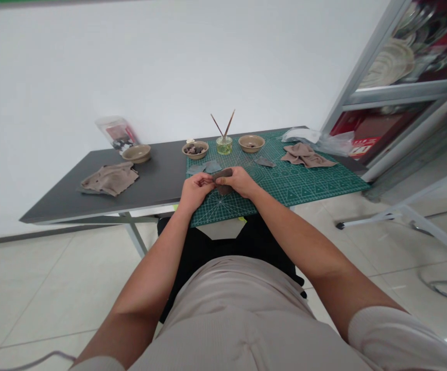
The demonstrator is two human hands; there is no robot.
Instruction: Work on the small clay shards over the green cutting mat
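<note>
A dark brown piece [223,189] that looks like cloth or soft sheet is held up just above the green cutting mat [304,180]. My right hand [242,182] grips its right side, with the thumb lying across its front. At its left edge my left hand [197,191] has thumb and fingers pinched together; what sits between those fingertips is too small to make out. Grey-blue flat pieces [212,166] lie on the mat just behind my hands. A small grey piece [265,162] rests farther right.
Behind stand a bowl of dark bits [195,150], a glass jar [224,146] with two thin brushes or sticks, and another bowl [251,144]. Brown cloths [111,179] lie left, another cloth [306,155] right beside plastic bags [331,142]. A third bowl [136,153] adjoins a clear tub [117,133].
</note>
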